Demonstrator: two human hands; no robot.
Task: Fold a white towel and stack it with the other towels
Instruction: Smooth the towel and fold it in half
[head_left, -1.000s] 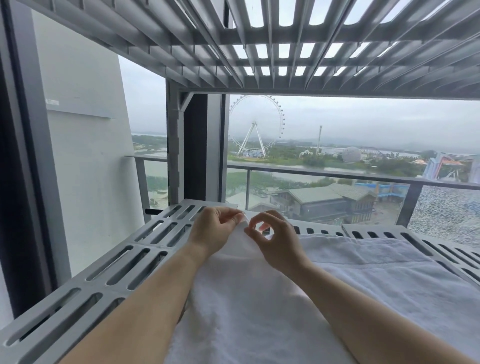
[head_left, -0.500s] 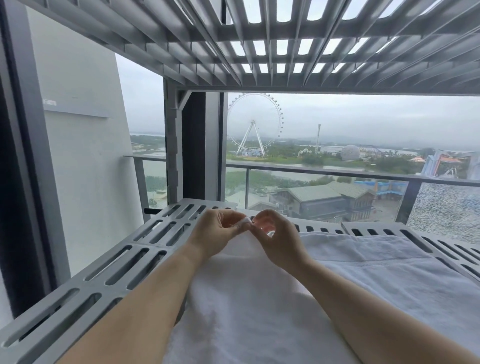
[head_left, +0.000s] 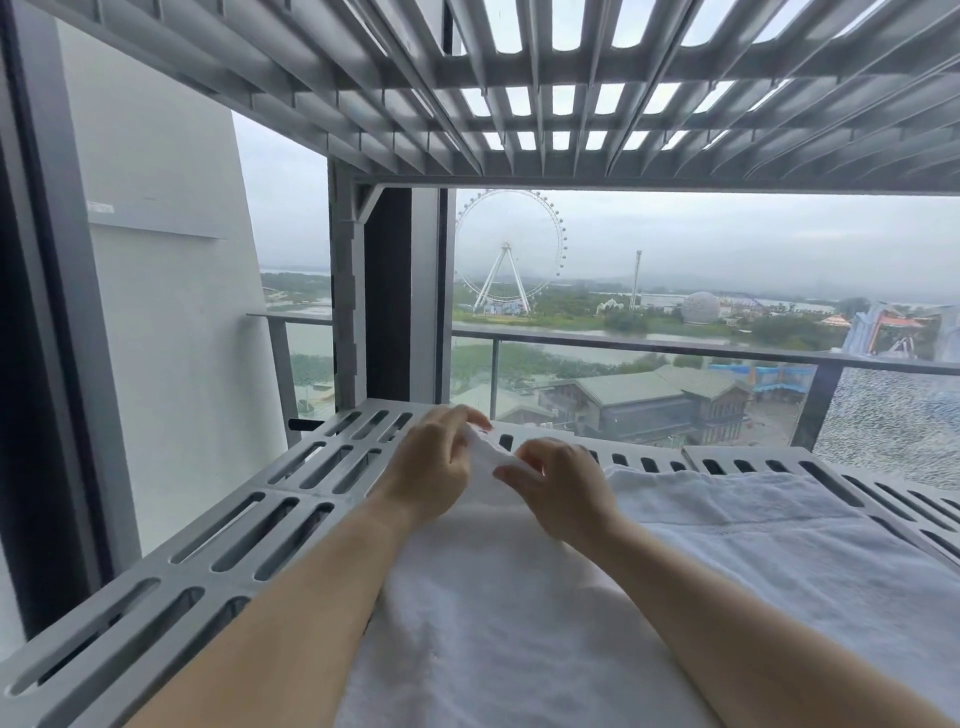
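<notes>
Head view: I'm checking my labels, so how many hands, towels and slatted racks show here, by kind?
Hands: 2, left hand and right hand, both pinching the white towel.
Towels: 1 for sure; the cloth at right may be another.
Slatted racks: 2, lower rack and upper rack.
Total: 5.
</notes>
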